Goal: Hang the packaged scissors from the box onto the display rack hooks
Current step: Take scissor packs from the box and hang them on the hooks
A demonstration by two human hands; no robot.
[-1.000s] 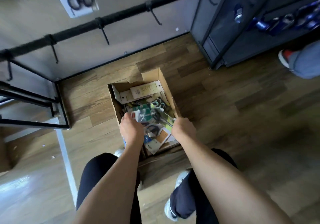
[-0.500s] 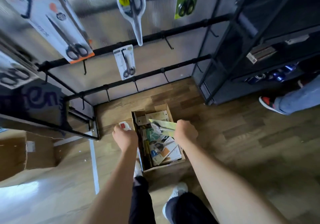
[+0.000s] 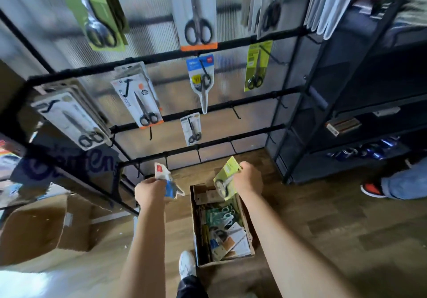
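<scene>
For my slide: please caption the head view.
Each hand holds a scissors pack above the box, facing the rack.

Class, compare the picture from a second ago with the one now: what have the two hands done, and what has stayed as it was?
Both hands have risen out of the box. The left hand now holds a white-and-blue pack, and the right hand holds a yellow-green pack of scissors, both lifted toward the rack. The view has tilted up to the rack. The box stays on the floor with other packs inside.

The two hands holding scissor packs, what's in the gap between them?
In the head view, bare wood floor lies between the left hand and right hand, with the box rim's far corner below.
</scene>
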